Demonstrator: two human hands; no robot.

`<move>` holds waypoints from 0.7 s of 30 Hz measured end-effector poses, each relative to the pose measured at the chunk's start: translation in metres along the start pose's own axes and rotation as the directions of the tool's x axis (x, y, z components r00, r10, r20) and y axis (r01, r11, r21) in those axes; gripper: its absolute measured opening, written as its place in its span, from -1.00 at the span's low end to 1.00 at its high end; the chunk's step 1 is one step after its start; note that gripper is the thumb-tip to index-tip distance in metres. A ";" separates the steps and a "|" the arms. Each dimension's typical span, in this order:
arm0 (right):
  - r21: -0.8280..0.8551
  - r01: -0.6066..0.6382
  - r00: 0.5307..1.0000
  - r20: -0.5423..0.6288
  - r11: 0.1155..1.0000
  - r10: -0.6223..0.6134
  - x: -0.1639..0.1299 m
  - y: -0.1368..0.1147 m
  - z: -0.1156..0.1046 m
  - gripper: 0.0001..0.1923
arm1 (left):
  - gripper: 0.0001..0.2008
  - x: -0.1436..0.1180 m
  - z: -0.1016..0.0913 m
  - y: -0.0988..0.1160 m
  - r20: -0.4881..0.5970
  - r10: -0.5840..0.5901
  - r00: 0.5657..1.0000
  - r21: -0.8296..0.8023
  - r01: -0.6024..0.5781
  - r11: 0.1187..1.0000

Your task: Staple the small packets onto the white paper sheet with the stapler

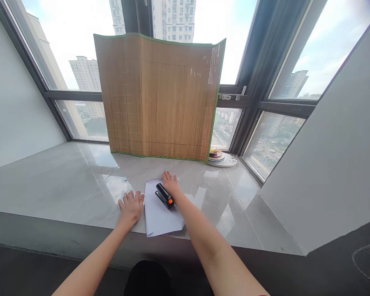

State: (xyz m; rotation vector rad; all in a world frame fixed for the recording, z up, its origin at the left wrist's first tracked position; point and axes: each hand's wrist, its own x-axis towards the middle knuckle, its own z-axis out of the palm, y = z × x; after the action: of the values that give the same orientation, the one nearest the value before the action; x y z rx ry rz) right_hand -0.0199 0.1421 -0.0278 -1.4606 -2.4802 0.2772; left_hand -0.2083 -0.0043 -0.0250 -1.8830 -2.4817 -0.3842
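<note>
A black stapler (163, 195) with an orange patch at its near end lies slantwise on white sheets of paper (162, 222). The paper reaches slightly past the front edge of the sill, and its near corners look bent. My right hand (170, 182) rests with fingers apart on the paper's far right corner, just beyond the stapler. Flat on the sill to the left of the paper is my left hand (131, 206), fingers spread, its thumb side close to the paper's left edge. Neither hand grips anything.
A brown bamboo mat (163, 98) with green edging stands upright against the window. Several stacked plates (223, 160) sit at its right end. The glossy tiled sill (64, 185) ends at a front edge near me. A slanted wall (323, 144) bounds the right side.
</note>
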 end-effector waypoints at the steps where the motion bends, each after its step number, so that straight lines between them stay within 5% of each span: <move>1: -0.001 -0.010 1.000 -0.010 1.000 0.010 -0.003 0.000 0.000 -0.34 | -0.37 0.000 0.000 0.000 -0.005 0.001 1.000 -0.002 -0.001 1.000; 9: 0.006 -0.130 0.986 -0.106 0.992 0.130 -0.068 0.039 -0.016 -0.35 | -0.52 0.000 -0.011 -0.004 -0.086 0.003 0.996 -0.171 -0.018 0.985; 13: -0.010 -0.268 0.955 -0.132 0.963 0.264 -0.120 0.089 -0.042 -0.40 | -0.59 -0.034 -0.037 0.024 -0.290 0.035 0.956 -0.453 -0.169 0.875; 15: -0.027 -0.337 0.932 -0.151 0.941 0.330 -0.144 0.114 -0.054 -0.42 | -0.54 -0.083 -0.063 0.060 -0.356 -0.048 0.933 -0.685 -0.226 0.692; 17: -0.034 -0.376 0.917 -0.159 0.926 0.367 -0.162 0.133 -0.064 -0.45 | -0.52 -0.151 -0.097 0.101 -0.248 -0.001 0.969 -0.920 -0.235 0.314; 19: -0.039 -0.396 0.909 -0.159 0.917 0.386 -0.174 0.145 -0.070 -0.47 | -0.50 -0.225 -0.136 0.131 -0.149 0.094 0.984 -0.987 -0.142 -0.081; 21: -0.047 -0.404 0.906 -0.156 0.914 0.393 -0.179 0.150 -0.074 -0.49 | -0.58 -0.287 -0.172 0.141 -0.055 0.191 0.980 -0.958 0.003 -0.287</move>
State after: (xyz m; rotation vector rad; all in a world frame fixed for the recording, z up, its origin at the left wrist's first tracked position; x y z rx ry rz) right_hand 0.2104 0.0596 -0.0213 -1.9442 -2.0837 0.1416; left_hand -0.0186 -0.2745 0.1259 -2.1113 -1.6011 -3.2931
